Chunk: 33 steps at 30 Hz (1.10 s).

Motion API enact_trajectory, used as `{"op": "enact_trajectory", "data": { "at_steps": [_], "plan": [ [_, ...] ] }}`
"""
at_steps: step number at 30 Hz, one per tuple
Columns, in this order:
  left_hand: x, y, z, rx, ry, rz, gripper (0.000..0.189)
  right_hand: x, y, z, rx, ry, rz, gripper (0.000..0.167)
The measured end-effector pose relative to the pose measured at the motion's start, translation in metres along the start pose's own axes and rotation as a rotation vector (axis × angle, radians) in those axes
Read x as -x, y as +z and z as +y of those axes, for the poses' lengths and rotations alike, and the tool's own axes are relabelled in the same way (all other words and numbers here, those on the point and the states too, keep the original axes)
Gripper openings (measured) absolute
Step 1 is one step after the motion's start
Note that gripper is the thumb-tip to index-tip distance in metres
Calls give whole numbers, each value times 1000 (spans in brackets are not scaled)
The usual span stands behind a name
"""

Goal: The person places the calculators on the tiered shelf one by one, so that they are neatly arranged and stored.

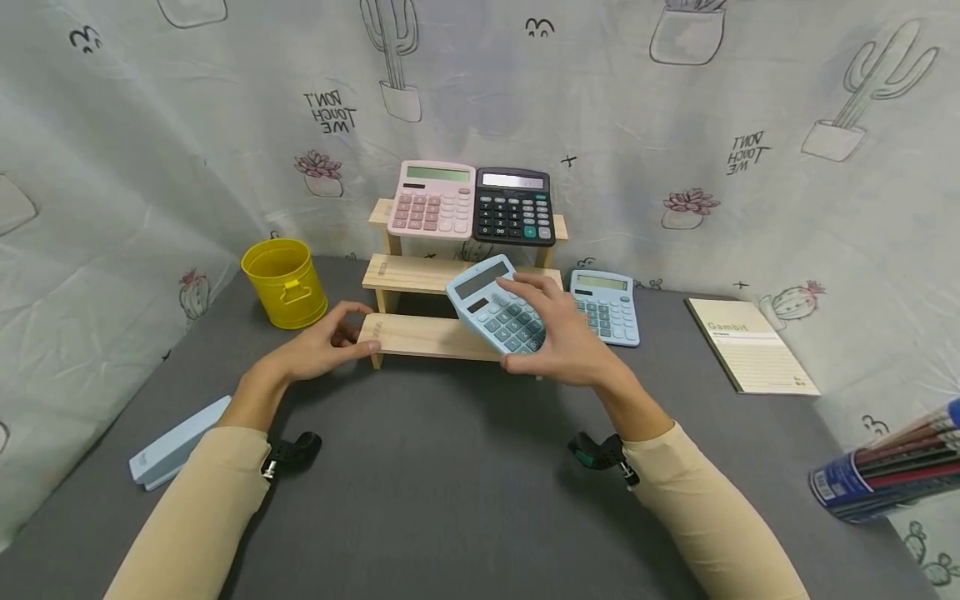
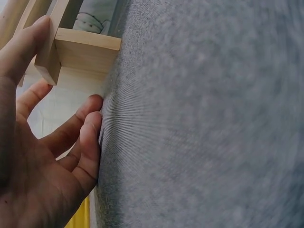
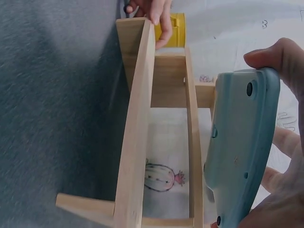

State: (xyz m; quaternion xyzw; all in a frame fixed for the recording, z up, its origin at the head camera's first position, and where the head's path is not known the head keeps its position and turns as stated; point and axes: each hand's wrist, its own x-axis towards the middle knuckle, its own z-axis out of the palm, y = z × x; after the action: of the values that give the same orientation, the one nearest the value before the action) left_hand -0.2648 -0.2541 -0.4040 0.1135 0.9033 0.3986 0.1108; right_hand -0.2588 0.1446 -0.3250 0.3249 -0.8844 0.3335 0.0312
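My right hand [image 1: 558, 329] grips a light blue calculator [image 1: 498, 302], thumb on one edge and fingers across the other, held tilted over the lower steps of a wooden three-step rack [image 1: 420, 335]. The right wrist view shows the back of this calculator [image 3: 242, 142]. My left hand [image 1: 322, 343] pinches the left end of the lowest step, the thumb on top; in the left wrist view that hand [image 2: 52, 152] has its other fingers loosely bent beside the rack. A pink calculator [image 1: 432, 200] and a black calculator [image 1: 513, 205] lean side by side on the top step.
A second light blue calculator [image 1: 611, 308] stands right of the rack. Left of it is a yellow bucket [image 1: 285, 283]. A light blue stapler [image 1: 176, 446] lies near my left forearm. At the right are a notepad [image 1: 752, 346] and a holder of pencils [image 1: 847, 487].
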Motion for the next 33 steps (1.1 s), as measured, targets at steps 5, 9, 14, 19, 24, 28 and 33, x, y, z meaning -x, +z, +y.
{"op": "enact_trajectory", "data": {
  "at_steps": [5,9,14,19,24,28,33],
  "plan": [
    [4,-1,-3,11,6,-2,69,-11,5,-9,17,-4,-7,94],
    [8,-3,-4,14,8,-1,68,-20,11,-14,21,7,-12,94],
    [8,-1,-3,3,23,-5,67,-26,18,-16,35,27,-19,94],
    [8,0,-5,-3,21,1,67,-35,23,-21,58,33,-15,93],
    [8,1,-7,-3,25,11,67,-49,30,-29,105,64,-13,92],
    [7,2,-5,10,31,5,67,-57,35,-33,122,86,-19,92],
    [5,0,-2,18,38,-2,67,-65,37,-36,111,108,6,92]
  ]
}}
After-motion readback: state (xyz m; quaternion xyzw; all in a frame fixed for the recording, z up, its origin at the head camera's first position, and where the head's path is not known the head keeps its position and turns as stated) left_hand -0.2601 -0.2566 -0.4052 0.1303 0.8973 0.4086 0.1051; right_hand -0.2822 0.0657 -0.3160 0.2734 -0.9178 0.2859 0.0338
